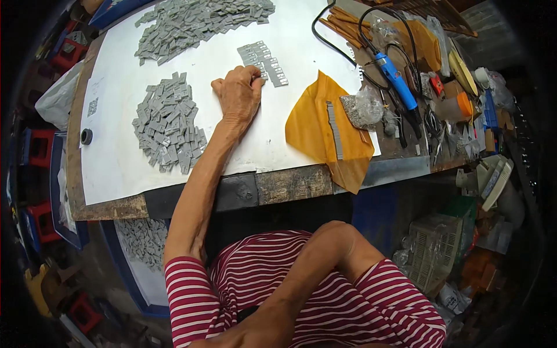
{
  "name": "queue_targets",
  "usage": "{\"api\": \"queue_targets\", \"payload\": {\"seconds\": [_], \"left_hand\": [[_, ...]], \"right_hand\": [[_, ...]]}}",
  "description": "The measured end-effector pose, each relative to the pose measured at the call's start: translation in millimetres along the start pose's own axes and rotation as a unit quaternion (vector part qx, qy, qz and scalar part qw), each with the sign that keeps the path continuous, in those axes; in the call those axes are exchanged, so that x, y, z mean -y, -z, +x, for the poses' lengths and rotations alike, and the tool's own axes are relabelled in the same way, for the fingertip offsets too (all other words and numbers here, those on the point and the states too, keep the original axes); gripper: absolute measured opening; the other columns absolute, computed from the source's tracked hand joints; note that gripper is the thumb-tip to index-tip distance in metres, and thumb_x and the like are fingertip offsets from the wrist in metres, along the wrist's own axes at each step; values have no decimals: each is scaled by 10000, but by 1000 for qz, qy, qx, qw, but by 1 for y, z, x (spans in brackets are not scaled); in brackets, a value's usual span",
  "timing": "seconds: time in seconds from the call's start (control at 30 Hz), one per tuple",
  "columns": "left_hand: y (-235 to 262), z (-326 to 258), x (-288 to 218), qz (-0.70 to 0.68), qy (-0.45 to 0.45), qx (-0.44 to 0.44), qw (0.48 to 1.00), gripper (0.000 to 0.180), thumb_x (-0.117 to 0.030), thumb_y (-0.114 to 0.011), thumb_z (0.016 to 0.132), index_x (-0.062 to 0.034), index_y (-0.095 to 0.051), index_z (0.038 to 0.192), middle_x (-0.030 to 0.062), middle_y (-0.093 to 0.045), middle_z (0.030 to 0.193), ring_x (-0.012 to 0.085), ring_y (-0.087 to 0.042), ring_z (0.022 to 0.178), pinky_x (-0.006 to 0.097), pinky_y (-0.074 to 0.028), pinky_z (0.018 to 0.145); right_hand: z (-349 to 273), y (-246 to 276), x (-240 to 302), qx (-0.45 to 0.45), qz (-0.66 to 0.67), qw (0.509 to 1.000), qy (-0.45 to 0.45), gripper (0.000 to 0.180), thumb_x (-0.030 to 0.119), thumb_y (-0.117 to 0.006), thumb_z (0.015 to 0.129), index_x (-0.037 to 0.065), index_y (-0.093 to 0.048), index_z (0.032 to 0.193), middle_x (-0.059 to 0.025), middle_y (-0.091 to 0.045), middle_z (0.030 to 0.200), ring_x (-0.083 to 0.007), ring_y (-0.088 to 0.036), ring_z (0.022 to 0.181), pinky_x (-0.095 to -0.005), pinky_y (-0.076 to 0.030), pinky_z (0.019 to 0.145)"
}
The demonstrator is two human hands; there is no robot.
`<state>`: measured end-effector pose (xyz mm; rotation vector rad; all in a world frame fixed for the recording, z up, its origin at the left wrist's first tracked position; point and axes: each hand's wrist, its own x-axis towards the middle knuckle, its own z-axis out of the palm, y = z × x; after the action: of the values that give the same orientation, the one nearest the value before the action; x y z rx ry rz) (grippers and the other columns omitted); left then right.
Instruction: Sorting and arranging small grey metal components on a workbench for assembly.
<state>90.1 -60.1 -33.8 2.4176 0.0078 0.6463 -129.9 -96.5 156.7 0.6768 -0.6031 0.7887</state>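
Note:
My left hand (239, 93) rests on the white sheet with its fingers curled closed. The fingertips meet the near edge of a short row of small flat grey pieces (270, 65) with light, notched ends, laid side by side. What the fingers pinch is hidden behind the knuckles. Across my body lies my right arm, bent at the elbow. Only part of my right hand (255, 330) shows at the lower edge, and its fingers are out of sight. Left of my left wrist is a heap of loose grey pieces (166, 123).
A larger grey heap (194, 26) spreads at the back. On the right, a brown paper sheet (307, 124) carries a grey strip (334, 130) and overhangs the table edge. Beyond it are a blue-handled corded tool (396, 80) and a bag of granules (362, 109). A black ring (86, 136) sits far left.

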Motion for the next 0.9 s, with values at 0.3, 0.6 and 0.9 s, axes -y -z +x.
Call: {"api": "queue_targets", "payload": {"seconds": [0.3,0.6,0.9], "left_hand": [[-6,5,3,-14,8,6,1000,75,-167,-640,715,-102,-620,748,28,-624,739,169,-566,676,360,-272,762],[2,-2,1,-15,-12,-14,1000,63,-123,-630,714,-77,-606,750,60,-615,721,181,-580,681,366,-343,718],[93,-12,53,27,-27,-33,999,67,-43,-574,727,-21,-604,784,107,-604,760,214,-570,675,310,-460,636]], "right_hand": [[-59,11,59,-141,-99,915,-365,176,171,-544,826,-2,-572,809,-38,-561,643,-62,-498,514,-180,-394,443],[-84,12,98,-140,-304,821,-463,183,169,-512,860,-7,-551,888,-54,-523,814,-112,-493,720,-250,-392,626],[-117,3,128,-157,-422,746,-491,185,135,-580,810,17,-556,949,-26,-534,800,-85,-485,695,-239,-414,612]]}}
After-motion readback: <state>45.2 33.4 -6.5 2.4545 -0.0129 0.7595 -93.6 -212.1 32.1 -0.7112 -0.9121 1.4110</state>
